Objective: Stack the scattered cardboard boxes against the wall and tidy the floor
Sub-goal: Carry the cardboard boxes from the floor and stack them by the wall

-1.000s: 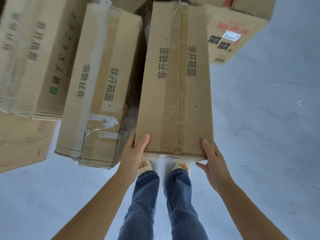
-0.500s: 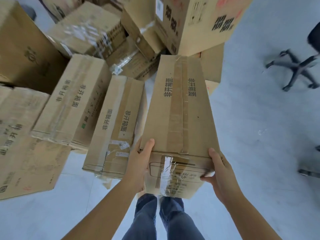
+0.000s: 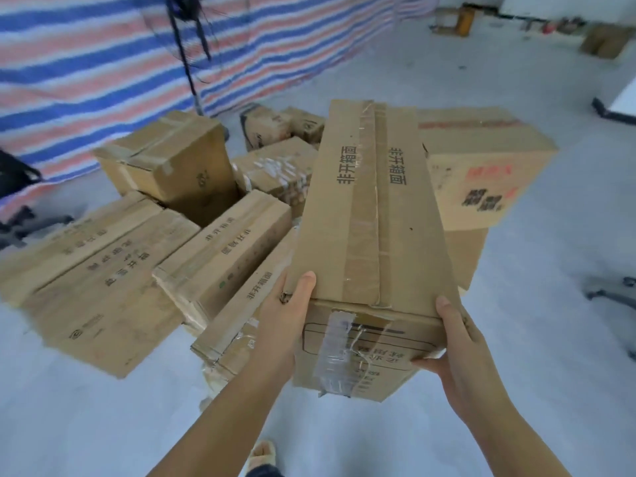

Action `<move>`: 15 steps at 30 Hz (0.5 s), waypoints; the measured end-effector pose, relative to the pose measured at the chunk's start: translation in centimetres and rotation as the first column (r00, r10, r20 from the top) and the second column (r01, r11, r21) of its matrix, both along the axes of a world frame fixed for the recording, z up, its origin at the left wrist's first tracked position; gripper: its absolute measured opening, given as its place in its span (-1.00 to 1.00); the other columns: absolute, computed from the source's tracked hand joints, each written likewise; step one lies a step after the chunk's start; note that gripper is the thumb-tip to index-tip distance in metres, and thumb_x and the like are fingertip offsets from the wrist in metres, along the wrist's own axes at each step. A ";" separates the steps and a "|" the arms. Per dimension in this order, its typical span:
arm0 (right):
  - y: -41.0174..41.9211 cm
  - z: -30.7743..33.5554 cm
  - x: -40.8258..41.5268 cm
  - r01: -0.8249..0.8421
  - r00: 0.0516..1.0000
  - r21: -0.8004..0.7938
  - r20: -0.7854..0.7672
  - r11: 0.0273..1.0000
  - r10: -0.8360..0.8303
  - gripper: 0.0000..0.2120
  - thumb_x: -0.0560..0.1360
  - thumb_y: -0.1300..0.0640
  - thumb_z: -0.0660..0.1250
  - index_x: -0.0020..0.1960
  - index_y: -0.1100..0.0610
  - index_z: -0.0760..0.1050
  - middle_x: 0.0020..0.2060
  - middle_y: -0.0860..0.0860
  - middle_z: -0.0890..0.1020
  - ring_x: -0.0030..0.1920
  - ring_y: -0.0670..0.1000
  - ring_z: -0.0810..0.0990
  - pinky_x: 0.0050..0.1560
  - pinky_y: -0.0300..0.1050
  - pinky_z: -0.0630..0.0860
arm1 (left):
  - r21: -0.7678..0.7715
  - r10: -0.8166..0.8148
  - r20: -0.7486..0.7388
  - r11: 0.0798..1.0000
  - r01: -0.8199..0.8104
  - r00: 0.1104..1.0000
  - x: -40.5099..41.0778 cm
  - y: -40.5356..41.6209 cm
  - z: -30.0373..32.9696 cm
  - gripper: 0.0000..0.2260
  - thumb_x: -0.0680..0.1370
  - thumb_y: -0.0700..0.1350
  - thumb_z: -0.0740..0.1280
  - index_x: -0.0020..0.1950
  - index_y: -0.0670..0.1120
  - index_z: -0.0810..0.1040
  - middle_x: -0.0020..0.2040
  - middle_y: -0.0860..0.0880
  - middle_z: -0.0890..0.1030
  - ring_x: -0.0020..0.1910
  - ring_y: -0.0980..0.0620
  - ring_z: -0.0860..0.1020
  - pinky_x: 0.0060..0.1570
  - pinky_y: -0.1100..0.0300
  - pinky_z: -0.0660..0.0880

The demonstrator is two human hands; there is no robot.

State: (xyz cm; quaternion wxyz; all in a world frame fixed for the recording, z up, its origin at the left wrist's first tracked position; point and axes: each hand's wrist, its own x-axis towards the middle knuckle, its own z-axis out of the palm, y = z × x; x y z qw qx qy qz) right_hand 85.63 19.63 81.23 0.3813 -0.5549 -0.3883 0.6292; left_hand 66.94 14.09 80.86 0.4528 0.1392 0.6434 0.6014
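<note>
head view: box (image 3: 371, 215) underside hidden

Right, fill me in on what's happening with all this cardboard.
A person holds a long cardboard box up off the floor, gripping its near end with both hands: the left hand on the left edge, the right hand on the right edge. Other boxes lie scattered in a loose heap on the grey floor, in front of a striped tarp. A bigger box with red print sits just behind the held one. No neat stack is visible yet.
</note>
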 end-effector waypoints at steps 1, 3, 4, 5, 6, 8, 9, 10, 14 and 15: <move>0.0 0.6 0.8 -0.036 0.999 -0.001 -0.010 0.999 0.036 -0.75 0.57 -0.04 0.20 0.23 -0.11 0.49 -0.02 -0.22 0.65 0.02 -0.12 0.59 0.13 0.29 0.49 | 0.002 0.047 0.004 0.999 -0.047 0.999 1.0 -0.7 0.6 -0.62 0.54 0.06 0.31 0.36 0.12 0.43 0.14 0.07 0.61 0.01 0.11 0.60 -0.04 0.10 0.53; -0.3 1.5 2.1 -0.112 0.993 0.016 -0.022 0.994 0.113 -0.76 0.56 -0.05 0.22 0.21 -0.13 0.48 0.00 -0.22 0.64 0.01 -0.16 0.59 0.15 0.28 0.51 | -0.001 0.122 -0.026 0.993 -0.122 0.992 2.8 -2.4 1.9 -0.61 0.53 0.08 0.32 0.35 0.09 0.44 0.13 0.05 0.62 0.02 0.07 0.60 -0.09 0.13 0.51; -0.6 1.9 2.5 -0.154 0.988 0.029 -0.024 0.988 0.155 -0.78 0.56 -0.04 0.22 0.20 -0.14 0.47 -0.06 -0.26 0.65 -0.04 -0.20 0.60 0.14 0.26 0.51 | -0.001 0.154 -0.047 0.988 -0.154 0.987 3.5 -3.3 2.3 -0.65 0.53 0.09 0.31 0.31 0.09 0.46 0.10 0.06 0.62 0.03 0.07 0.59 -0.08 0.12 0.51; -1.0 2.3 2.9 -0.198 0.980 0.041 -0.022 0.979 0.199 -0.80 0.56 -0.03 0.21 0.18 -0.16 0.47 -0.14 -0.31 0.66 -0.11 -0.26 0.61 0.13 0.25 0.52 | -0.007 0.188 -0.060 0.982 -0.189 0.980 4.0 -4.3 2.6 -0.68 0.54 0.09 0.30 0.28 0.09 0.47 0.07 0.08 0.62 0.03 0.08 0.58 -0.04 0.09 0.51; -1.5 2.6 3.1 -0.241 0.970 0.050 -0.016 0.969 0.242 -0.83 0.57 -0.02 0.20 0.14 -0.17 0.47 -0.22 -0.35 0.65 -0.18 -0.31 0.61 0.09 0.22 0.53 | -0.018 0.230 -0.060 0.973 -0.231 0.971 4.4 -5.4 2.8 -0.70 0.54 0.09 0.30 0.27 0.10 0.47 0.06 0.11 0.60 0.03 0.09 0.57 0.01 0.04 0.52; -2.6 3.2 3.3 -0.324 0.946 0.053 -0.007 0.945 0.324 -0.86 0.58 0.00 0.19 0.09 -0.18 0.46 -0.30 -0.36 0.64 -0.28 -0.35 0.60 -0.01 0.15 0.55 | -0.033 0.306 -0.062 0.951 -0.309 0.950 5.2 -7.7 3.2 -0.70 0.54 0.09 0.30 0.26 0.10 0.47 0.04 0.11 0.59 0.00 0.11 0.56 0.05 0.00 0.52; -3.1 3.6 3.2 -0.364 0.931 0.043 -0.006 0.930 0.365 -0.87 0.58 0.01 0.19 0.09 -0.17 0.45 -0.31 -0.35 0.64 -0.30 -0.35 0.59 -0.06 0.13 0.55 | -0.034 0.337 -0.072 0.940 -0.340 0.939 5.6 -8.9 3.4 -0.74 0.55 0.08 0.29 0.22 0.11 0.49 -0.02 0.11 0.60 -0.06 0.12 0.56 0.02 0.01 0.51; -3.6 3.8 3.1 -0.407 0.913 0.030 -0.005 0.913 0.407 -0.86 0.58 0.01 0.20 0.09 -0.17 0.45 -0.32 -0.34 0.64 -0.31 -0.35 0.59 -0.08 0.12 0.55 | -0.034 0.371 -0.073 0.927 -0.374 0.926 6.0 -10.3 3.4 -0.80 0.56 0.07 0.28 0.16 0.11 0.52 -0.08 0.10 0.60 -0.12 0.12 0.56 -0.03 0.02 0.48; -6.2 4.4 1.6 -0.571 0.820 0.007 0.066 0.821 0.569 -0.67 0.57 -0.05 0.21 0.33 -0.14 0.39 -0.06 -0.27 0.57 -0.11 -0.23 0.53 0.10 0.25 0.51 | -0.059 0.519 -0.054 0.851 -0.521 0.853 7.2 -15.7 3.5 -0.79 0.57 0.07 0.25 0.17 0.08 0.53 -0.06 0.10 0.59 -0.10 0.12 0.54 -0.02 -0.04 0.53; -7.0 4.4 1.1 -0.611 0.789 0.005 0.092 0.792 0.608 -0.64 0.57 -0.07 0.21 0.36 -0.14 0.37 0.01 -0.26 0.53 -0.07 -0.21 0.49 0.11 0.26 0.50 | -0.072 0.556 -0.057 0.826 -0.559 0.829 7.5 -17.2 3.4 -0.78 0.57 0.08 0.24 0.18 0.09 0.52 -0.04 0.11 0.58 -0.06 0.12 0.54 0.02 -0.09 0.54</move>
